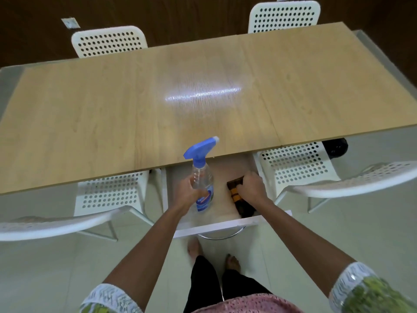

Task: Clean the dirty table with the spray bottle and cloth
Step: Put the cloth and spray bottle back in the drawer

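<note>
Spray bottle point(201, 177): clear plastic, blue trigger head and nozzle, held upright above the open drawer at the near edge of the bench. It carries a blue label low on the body; I can make out white letters starting "Sp", the rest too small and curved away to read.

Left hand point(187, 190): I see its fingers wrapped round the middle of the bottle, gripping it off any surface.

Cloth point(235, 192): dark brown with orange bands, lying folded along the right side of the drawer.

Right hand point(251, 185): knuckles up, fingers curled down onto the far end of the cloth, gripping it there.

Drawer point(214, 225): white front with a curved metal handle, pale inside, pulled out from under the bench between two chairs.

Bench point(112, 109): long light wood-grain top, a bright streak of light reflected at its middle.

Chairs: four white perforated ones, two at the far side point(109, 41) point(284, 15), two at the near side point(108, 195) point(297, 168).

Floor point(56, 267): pale tiles, the person's bare feet below the drawer.

Sleeves point(352, 281): white-edged, patterned in green.
</note>
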